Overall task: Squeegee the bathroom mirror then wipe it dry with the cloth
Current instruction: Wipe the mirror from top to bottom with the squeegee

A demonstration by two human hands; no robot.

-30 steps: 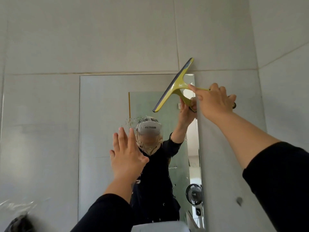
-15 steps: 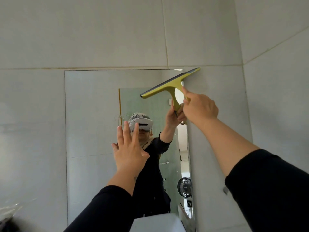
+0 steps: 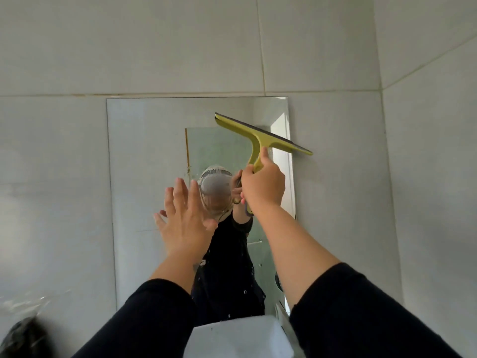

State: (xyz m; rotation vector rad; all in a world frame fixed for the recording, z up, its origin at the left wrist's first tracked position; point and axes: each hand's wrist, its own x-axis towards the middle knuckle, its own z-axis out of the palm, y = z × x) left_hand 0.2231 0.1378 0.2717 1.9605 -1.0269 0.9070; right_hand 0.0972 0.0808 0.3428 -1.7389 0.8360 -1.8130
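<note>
Your right hand (image 3: 263, 186) grips the handle of the yellow-green squeegee (image 3: 260, 136), fingers curled round it, forefinger stretched up the neck. The T-shaped tool has a dark rubber strip along its blade, which lies tilted, left end high. Its right tip juts past the right edge of the mirror (image 3: 149, 156) onto the tiled wall (image 3: 335, 177). The left tip lies within the upper half of the glass, with a band of bare glass above it up to the top edge.

Your left hand (image 3: 184, 215) is spread flat with straight fingers parted, holding nothing, raised in front of the mirror's middle; you cannot tell whether it touches the glass. To its left lies a wide strip of unobstructed mirror, reaching to the left edge.

The mirror is a frameless upright rectangle, smooth, with water drops speckling its lower part. The wall is large pale matte tiles with thin grout lines; a corner runs down at far right. A white rounded object (image 3: 240, 337) sits below the mirror, between your dark sleeves.
</note>
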